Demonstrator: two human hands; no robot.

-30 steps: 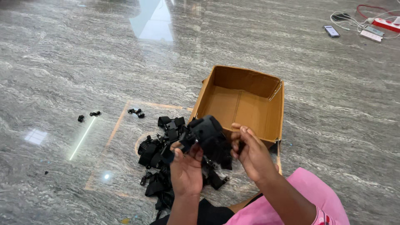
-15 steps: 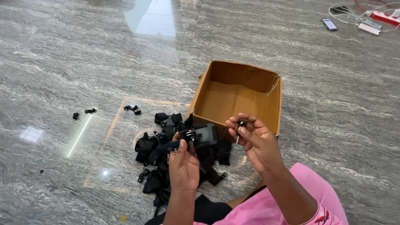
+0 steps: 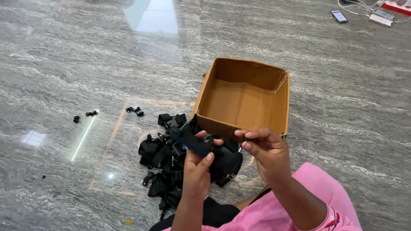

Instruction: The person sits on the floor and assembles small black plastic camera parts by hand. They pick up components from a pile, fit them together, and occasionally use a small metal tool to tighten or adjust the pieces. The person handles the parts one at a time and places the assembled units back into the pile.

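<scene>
Person sits on a shiny grey stone floor [image 3: 64, 55] with both hands up in the lower middle of the frame. The left hand [image 3: 198, 169] is clamped on a black strap piece [image 3: 191, 140] with some kind of plastic buckle on it, thumb on top and fingers wrapped underneath. The right hand [image 3: 265, 149] sits just beside it, fingertips pinched together on a small dark pin or screw-like bit [image 3: 244, 143]; it's too tiny to tell exactly what it is. The hands are close but not touching.

Right under the left hand is a messy pile of black straps and clips [image 3: 165, 164], spreading toward lower centre. Just above the hands, centre frame, is an open cardboard box [image 3: 280, 107], bare inside. A few stray black bits [image 3: 135, 110] lie left of the box, and two more tiny ones [image 3: 83, 115] sit further toward the left edge. Phones and a power strip [image 3: 368, 15] are way off in the upper right corner.

What could go sideways, in my opinion: that little piece is only held by fingertips, so one slip and it drops into the black pile or skitters across the glossy floor, where it would be a pain to spot. The strap also hangs into the pile, so lifting it could snag and drag other straps along.
</scene>
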